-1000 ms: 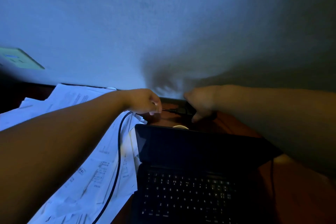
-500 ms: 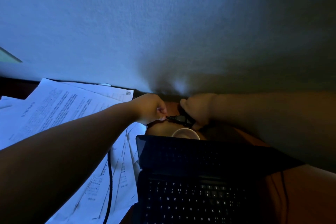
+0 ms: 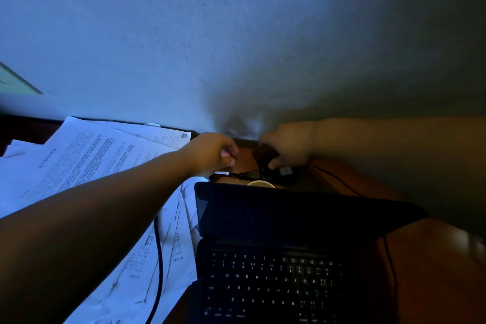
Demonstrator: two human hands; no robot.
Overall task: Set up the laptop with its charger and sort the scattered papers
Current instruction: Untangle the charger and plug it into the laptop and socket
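Head view: your left hand (image 3: 213, 152) is curled shut just beside the power cord plug (image 3: 248, 174); whether it grips the cord, I cannot tell. Your right hand (image 3: 288, 147) holds the charger brick (image 3: 282, 175) behind the open laptop (image 3: 276, 244). Papers (image 3: 86, 158) lie scattered left. Tugging could tip the cup (image 3: 260, 184).

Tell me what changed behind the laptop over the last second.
The cable plug now sits seated against the charger brick, with the left hand drawn back a little from it. The right hand still holds the brick. Laptop, papers and cup stayed put.
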